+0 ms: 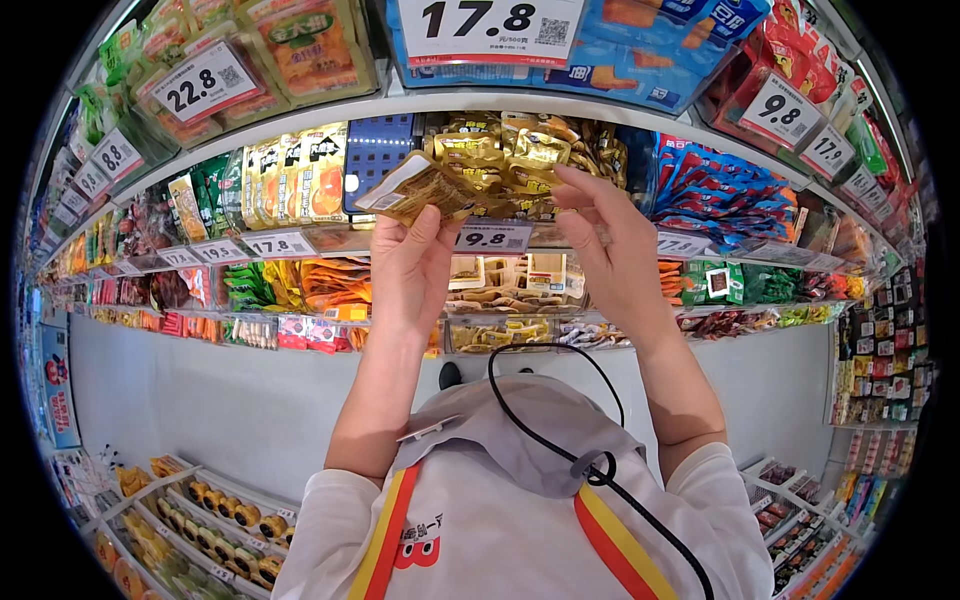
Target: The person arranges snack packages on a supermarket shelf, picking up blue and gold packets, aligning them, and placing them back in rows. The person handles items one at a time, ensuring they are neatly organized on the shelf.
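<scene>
My left hand (411,262) grips a gold foil snack packet (424,187), thumb on its near face, tilted over the shelf edge. A white label panel shows on the packet's upper left side. To its right, my right hand (611,244) has its fingers apart and holds nothing that I can see. Its fingertips are in front of a bin of similar gold packets (536,150), heaped loosely. A blue divider panel (381,154) with a grid of dark squares stands just left of that bin. Below the packets, a price tag (491,238) is partly covered by my left hand.
White-and-gold packets (292,176) stand left of the bin; blue-and-red packets (720,187) fill one on the right. An upper shelf edge (525,97) curves above my hands. Lower bins (517,289) hold more snacks. A black cord (555,442) hangs across my apron (487,510).
</scene>
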Demonstrator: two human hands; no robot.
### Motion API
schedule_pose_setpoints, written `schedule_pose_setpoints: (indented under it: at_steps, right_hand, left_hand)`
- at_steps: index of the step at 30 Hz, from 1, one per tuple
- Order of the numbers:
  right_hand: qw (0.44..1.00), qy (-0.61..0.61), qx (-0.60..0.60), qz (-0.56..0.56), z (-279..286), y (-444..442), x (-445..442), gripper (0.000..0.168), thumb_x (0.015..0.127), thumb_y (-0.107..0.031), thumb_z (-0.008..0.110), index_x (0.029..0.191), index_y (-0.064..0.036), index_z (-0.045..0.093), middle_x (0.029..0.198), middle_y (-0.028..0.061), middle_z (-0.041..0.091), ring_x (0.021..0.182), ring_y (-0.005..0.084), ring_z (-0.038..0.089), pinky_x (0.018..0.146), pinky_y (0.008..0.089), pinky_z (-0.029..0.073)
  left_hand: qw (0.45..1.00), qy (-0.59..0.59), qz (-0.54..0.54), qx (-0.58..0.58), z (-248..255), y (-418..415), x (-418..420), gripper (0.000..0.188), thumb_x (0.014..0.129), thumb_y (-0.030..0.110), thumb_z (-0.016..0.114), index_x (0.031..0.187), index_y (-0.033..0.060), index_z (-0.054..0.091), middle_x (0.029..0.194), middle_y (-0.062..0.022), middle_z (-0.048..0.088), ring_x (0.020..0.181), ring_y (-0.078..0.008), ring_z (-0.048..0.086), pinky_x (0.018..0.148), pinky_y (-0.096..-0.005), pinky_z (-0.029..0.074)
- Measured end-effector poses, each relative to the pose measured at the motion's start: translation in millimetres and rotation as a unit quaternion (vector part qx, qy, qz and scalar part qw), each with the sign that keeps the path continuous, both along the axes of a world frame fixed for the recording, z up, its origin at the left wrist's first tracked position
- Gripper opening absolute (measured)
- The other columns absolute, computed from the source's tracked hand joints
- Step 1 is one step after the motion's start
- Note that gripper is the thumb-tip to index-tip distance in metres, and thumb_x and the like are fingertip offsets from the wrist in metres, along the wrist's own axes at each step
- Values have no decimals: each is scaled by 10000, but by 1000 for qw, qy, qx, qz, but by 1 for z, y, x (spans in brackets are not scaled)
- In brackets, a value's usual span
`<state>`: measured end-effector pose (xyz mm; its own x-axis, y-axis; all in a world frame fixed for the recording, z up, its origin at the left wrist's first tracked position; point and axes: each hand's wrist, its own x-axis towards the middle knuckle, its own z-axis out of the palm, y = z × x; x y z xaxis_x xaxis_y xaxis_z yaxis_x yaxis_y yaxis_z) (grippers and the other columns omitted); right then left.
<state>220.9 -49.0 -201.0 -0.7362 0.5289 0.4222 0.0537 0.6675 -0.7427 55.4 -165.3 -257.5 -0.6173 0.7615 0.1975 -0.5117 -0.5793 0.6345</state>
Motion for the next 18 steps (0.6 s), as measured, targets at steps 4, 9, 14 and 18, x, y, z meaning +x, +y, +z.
schedule_pose_setpoints:
  at_steps: [4,9,14,18]
  right_hand:
    - [807,50,-571,142,4,-5,-6,441,962,-290,563,1282,9,511,923,103,635,700,144,644,614,283,539]
    - [928,-16,-360,94,5,5,-22,410,894,-134,635,1259,28,543,882,60,651,668,71,596,562,227,516]
    - [992,-17,-126,22,10,17,-33,289,841,-41,638,1130,-57,639,796,53,670,719,117,634,612,279,483]
    - [998,-33,38,34,-2,14,-45,270,828,-76,649,1095,-44,622,839,118,675,709,265,640,639,359,491]
  left_hand:
    - [904,424,55,-33,2,-2,-4,205,733,-8,681,907,95,715,1171,-62,626,1160,-266,504,978,-363,411]
    - [771,606,170,-96,20,-4,-14,323,749,-62,652,1035,83,695,1195,-85,606,1127,-283,525,965,-363,424]
    - [761,557,240,-232,14,-7,-29,387,817,-86,594,1178,52,611,1147,-116,613,1042,-262,601,891,-343,481]
    - [794,516,233,-222,7,-4,-29,368,836,-83,585,1183,40,601,1114,-120,620,974,-250,629,836,-332,508]
